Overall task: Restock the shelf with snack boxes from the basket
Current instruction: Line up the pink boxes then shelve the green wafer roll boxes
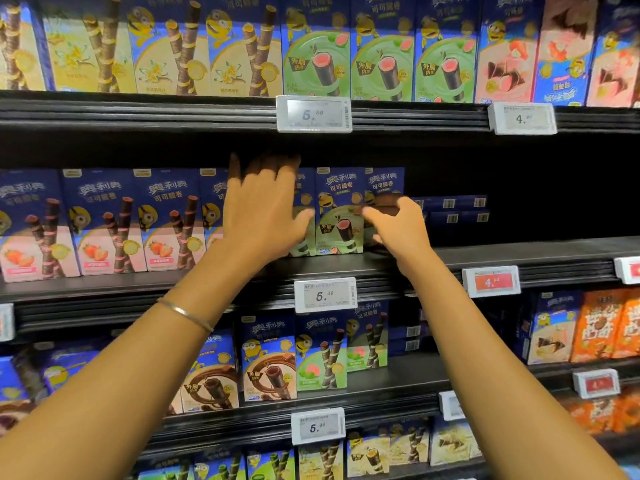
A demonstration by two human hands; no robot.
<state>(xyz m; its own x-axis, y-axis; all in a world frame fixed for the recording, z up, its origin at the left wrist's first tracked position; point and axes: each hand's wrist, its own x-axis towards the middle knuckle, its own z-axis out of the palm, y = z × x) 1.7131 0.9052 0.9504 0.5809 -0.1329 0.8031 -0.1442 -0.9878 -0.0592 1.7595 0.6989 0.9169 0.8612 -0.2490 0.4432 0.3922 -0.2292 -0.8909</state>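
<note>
Left hand (263,216), right hand (398,230) flank rectangular cardboard box (339,209).

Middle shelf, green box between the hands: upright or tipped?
Upright: the green snack box stands on its base on the middle shelf, front facing out.

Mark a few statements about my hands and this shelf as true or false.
1. The left hand is held with straight, spread fingers in front of upright boxes. True.
2. A bangle sits on the right forearm. False: it is on the left forearm.
3. Strawberry boxes stand left of the left hand. True.
4. The price tag just below the hands starts with 6. False: it starts with 5.
5. Right of the green boxes, the shelf is packed to its front edge. False: there is a dark gap, with only flat-lying boxes at the back.
</note>
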